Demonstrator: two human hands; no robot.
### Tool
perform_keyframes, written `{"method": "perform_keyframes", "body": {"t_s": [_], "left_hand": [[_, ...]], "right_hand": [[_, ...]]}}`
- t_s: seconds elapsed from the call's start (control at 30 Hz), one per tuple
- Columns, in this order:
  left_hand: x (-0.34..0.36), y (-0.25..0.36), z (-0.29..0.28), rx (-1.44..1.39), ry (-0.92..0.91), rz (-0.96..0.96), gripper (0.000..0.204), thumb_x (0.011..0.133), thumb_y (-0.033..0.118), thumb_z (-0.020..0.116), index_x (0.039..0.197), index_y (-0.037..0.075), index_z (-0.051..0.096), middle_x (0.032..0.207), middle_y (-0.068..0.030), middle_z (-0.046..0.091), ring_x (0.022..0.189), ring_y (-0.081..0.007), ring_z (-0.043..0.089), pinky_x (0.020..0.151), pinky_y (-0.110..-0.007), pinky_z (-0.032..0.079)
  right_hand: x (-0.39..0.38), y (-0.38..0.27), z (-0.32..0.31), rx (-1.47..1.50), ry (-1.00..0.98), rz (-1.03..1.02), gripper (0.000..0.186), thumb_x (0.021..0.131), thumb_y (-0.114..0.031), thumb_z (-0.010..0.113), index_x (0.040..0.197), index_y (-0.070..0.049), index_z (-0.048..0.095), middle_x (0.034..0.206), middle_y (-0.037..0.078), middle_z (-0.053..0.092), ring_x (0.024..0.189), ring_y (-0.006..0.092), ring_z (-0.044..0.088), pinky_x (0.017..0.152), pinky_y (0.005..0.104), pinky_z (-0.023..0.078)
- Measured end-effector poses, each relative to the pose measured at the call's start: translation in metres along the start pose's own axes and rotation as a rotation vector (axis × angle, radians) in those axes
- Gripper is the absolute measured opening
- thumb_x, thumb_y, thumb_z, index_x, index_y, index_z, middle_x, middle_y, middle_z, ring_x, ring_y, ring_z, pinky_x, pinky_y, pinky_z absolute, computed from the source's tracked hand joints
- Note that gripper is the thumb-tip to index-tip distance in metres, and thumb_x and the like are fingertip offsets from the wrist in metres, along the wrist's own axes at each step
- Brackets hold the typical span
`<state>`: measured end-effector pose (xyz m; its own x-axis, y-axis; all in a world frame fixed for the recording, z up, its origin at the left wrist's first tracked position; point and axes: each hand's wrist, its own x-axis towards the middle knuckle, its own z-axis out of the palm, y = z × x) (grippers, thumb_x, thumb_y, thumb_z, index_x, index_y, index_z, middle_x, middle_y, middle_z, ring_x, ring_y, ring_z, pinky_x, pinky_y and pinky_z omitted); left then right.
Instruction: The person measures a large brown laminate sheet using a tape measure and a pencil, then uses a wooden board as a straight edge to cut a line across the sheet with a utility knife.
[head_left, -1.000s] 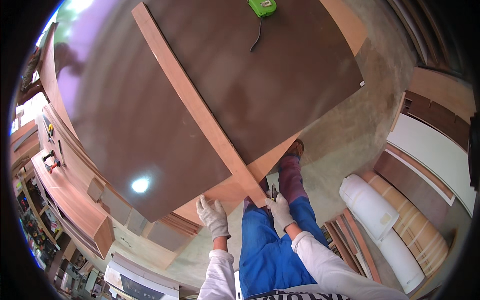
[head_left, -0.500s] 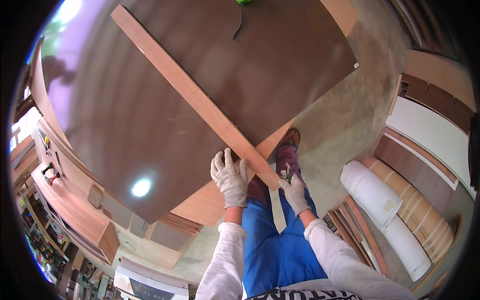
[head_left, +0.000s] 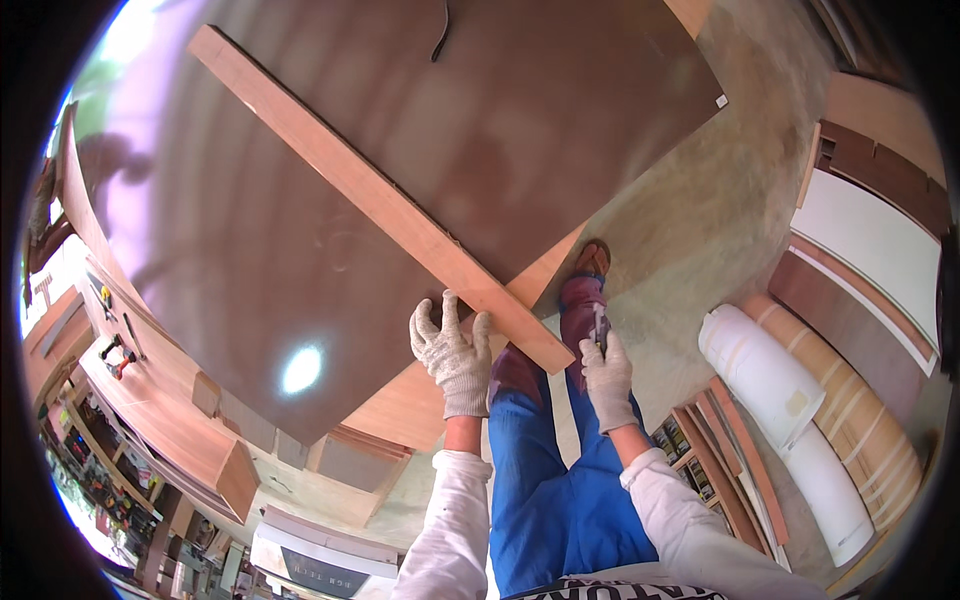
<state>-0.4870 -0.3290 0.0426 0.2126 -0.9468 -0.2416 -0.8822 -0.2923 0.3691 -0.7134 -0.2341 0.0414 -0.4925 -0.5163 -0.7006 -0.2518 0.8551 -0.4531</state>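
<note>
A long, narrow wooden strip (head_left: 345, 175) lies diagonally across a large, dark brown sheet (head_left: 560, 130), its near end sticking out past the sheet's edge. My left hand (head_left: 452, 355), in a pale knit glove, rests with spread fingers against the strip's left side near that end. To the right of the strip's end, my gloved right hand (head_left: 608, 380) is closed around what looks like a utility knife (head_left: 601, 328), pointing away from me. The knife is apart from the strip. Under the sheet, a lighter wood board (head_left: 400, 408) shows.
Wrapped white rolls (head_left: 765, 375) and a tan roll (head_left: 850, 420) lie at the right. Panels (head_left: 870, 230) lean behind them. A wooden bench (head_left: 160, 420) at the left carries a power drill (head_left: 117, 357). My sandalled foot (head_left: 594, 257) stands beside the sheet.
My right hand with the knife has drawn away from the strip's end, moving right. My left hand stays by the strip. The view has shifted slightly.
</note>
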Motion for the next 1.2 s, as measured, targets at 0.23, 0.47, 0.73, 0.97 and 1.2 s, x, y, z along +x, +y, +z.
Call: {"method": "perform_keyframes", "body": {"t_s": [0.23,0.47,0.73,0.97,1.2], "left_hand": [[-0.006,-0.015,-0.017,-0.08,-0.047,0.022,0.058,0.09,0.031,0.079,0.142,0.012,0.062,0.153,-0.0224,0.047,0.144,-0.0439,0.042,0.118,-0.054,0.036],[-0.002,-0.016,-0.024,-0.13,-0.072,-0.003,0.058,0.086,0.028,0.081,0.138,0.009,0.063,0.153,-0.0195,0.048,0.144,-0.0405,0.043,0.119,-0.052,0.037],[-0.009,-0.022,-0.009,-0.126,-0.015,-0.037,0.063,0.085,0.035,0.083,0.139,0.012,0.06,0.155,-0.0171,0.046,0.146,-0.041,0.039,0.12,-0.055,0.032],[-0.023,0.02,-0.003,-0.105,0.037,-0.138,0.072,0.089,0.038,0.079,0.147,0.005,0.051,0.155,-0.0235,0.044,0.146,-0.0432,0.039,0.12,-0.056,0.033],[-0.128,0.006,0.026,-0.333,0.162,-0.674,0.07,0.095,0.035,0.075,0.147,-0.003,0.047,0.145,-0.0291,0.05,0.139,-0.0461,0.045,0.118,-0.053,0.036]], "right_hand": [[-0.033,-0.163,-0.032,0.618,-0.551,0.167,0.023,0.107,-0.02,0.062,0.125,-0.007,0.058,0.085,0.001,0.064,0.07,0.0104,0.063,0.063,0.0266,0.055],[-0.013,-0.169,-0.012,-0.269,-0.475,-0.083,0.026,0.102,-0.025,0.067,0.116,-0.004,0.062,0.093,0.014,0.071,0.069,0.0247,0.07,0.067,0.0388,0.057],[-0.007,-0.147,0.028,-0.529,-0.269,-0.578,0.037,0.101,-0.024,0.063,0.131,-0.002,0.061,0.121,0.024,0.069,0.112,0.0438,0.067,0.093,0.052,0.053],[-0.005,-0.103,0.046,-0.135,-0.271,-0.31,0.036,0.104,-0.027,0.062,0.133,-0.005,0.06,0.105,0.019,0.074,0.088,0.0346,0.074,0.078,0.0471,0.057],[-0.039,-0.091,0.052,-0.236,-0.224,-0.361,0.038,0.105,-0.028,0.062,0.136,-0.007,0.061,0.106,0.019,0.074,0.092,0.0372,0.074,0.081,0.0473,0.058]]}}
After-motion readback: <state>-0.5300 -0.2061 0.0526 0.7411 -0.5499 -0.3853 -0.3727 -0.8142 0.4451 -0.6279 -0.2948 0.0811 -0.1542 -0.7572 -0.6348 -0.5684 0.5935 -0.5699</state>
